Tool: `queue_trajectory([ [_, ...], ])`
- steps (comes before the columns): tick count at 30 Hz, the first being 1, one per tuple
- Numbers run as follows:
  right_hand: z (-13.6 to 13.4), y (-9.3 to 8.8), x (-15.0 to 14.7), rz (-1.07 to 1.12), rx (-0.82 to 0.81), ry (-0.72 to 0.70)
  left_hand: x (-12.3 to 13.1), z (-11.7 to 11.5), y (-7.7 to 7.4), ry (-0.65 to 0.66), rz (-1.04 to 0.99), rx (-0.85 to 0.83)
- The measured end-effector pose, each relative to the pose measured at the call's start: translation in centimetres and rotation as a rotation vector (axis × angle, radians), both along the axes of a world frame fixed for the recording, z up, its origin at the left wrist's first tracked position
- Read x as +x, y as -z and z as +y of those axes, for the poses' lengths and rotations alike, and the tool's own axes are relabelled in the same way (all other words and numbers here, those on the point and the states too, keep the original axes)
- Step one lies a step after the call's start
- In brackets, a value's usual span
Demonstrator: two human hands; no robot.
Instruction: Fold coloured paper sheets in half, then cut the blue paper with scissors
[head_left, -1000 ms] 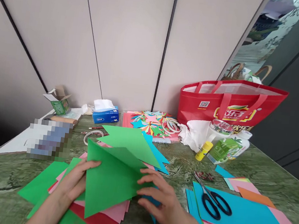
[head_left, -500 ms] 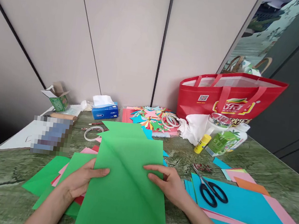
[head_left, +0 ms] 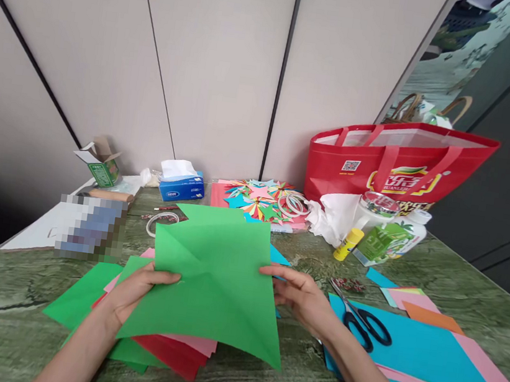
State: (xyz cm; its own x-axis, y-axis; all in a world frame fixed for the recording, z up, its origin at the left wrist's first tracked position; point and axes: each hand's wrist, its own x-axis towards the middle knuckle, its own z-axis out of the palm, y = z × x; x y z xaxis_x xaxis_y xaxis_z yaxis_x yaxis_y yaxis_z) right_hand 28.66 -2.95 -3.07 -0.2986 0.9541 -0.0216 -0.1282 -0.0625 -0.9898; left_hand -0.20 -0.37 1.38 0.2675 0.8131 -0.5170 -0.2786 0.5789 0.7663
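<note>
I hold a creased green paper square [head_left: 209,285] lifted over the table, one hand at each side. My left hand [head_left: 136,291] pinches its left edge, thumb on top. My right hand [head_left: 302,297] grips the right corner, fingers partly behind the sheet. Under it lies a stack of green, pink and red sheets [head_left: 168,352]. Another green sheet [head_left: 212,213] and a blue sheet [head_left: 280,257] lie behind.
Black-handled scissors [head_left: 362,321] rest on blue and pink sheets [head_left: 430,358] at the right. Farther back stand a yellow glue stick [head_left: 348,244], a red bag [head_left: 394,168], a blue tissue box [head_left: 183,186], tape rings [head_left: 161,222] and paper cut-outs [head_left: 258,203].
The folded green sheet was opened out flat a second ago; since then both hands have turned it and lifted it slightly, showing the red and pink sheets beneath.
</note>
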Motion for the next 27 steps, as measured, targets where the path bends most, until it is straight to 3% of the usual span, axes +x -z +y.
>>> queue_trajectory([
  [4,-0.7,-0.5,-0.3,-0.225,0.234,-0.097,0.0,0.1,0.2,-0.02,0.004,-0.028],
  [8,-1.0,-0.3,-0.9,-0.269,0.354,-0.069,0.3,-0.4,0.2,0.028,-0.001,-0.037],
  [16,-1.1,-0.2,-1.2,-0.26,0.386,0.026,0.7,-0.6,0.7,0.111,0.104,0.108],
  [21,-1.1,-0.4,-1.3,-0.221,0.353,0.047,0.5,-0.2,0.2,0.179,0.124,0.216],
  [23,-0.9,-0.5,-0.9,-0.178,0.329,0.12,-0.1,0.3,0.1,0.112,0.135,0.269],
  [27,-0.3,-0.2,0.3,-0.103,0.219,0.294,-1.5,1.5,0.2,-0.264,0.304,0.388],
])
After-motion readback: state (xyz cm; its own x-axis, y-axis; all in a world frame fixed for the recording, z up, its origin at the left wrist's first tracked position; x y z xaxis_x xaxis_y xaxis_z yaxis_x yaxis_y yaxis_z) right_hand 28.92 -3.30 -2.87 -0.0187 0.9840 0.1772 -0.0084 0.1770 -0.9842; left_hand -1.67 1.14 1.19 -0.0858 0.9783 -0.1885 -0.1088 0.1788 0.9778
